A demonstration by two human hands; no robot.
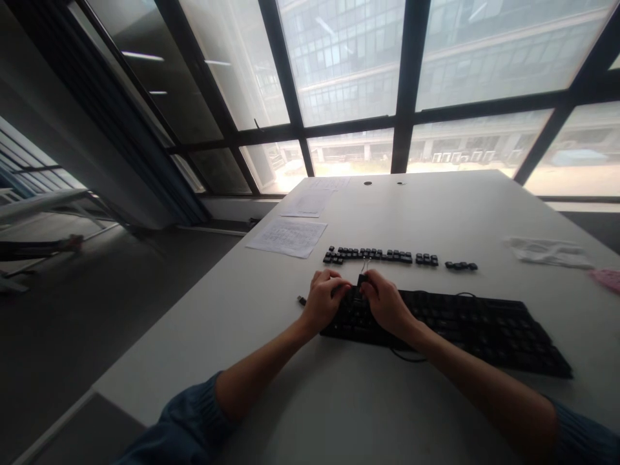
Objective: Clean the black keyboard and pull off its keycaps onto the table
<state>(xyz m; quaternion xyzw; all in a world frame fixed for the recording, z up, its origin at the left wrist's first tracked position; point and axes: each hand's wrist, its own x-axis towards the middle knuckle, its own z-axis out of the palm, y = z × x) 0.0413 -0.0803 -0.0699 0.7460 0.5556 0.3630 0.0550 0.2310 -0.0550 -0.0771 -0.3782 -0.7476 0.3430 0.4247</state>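
A black keyboard (pixel 465 326) lies on the white table, its cable showing at the front and back edges. Over its upper left part, my right hand (pixel 385 300) is closed around a small black binder clip (pixel 362 279) whose wire handles point up and away. My left hand (pixel 327 298) is at the keyboard's upper left corner, thumb and forefinger nearly together; whatever may be between them is too small to make out. Behind the keyboard stand rows of loose black keycaps (pixel 397 256), with a smaller group (pixel 461 265) to the right.
Printed sheets (pixel 288 237) lie at the left side of the white table (pixel 217 323). A USB plug (pixel 301 300) sits left of the keyboard. A white cloth (pixel 549 252) and a pink item (pixel 605 279) are at the right. Windows rise beyond the table.
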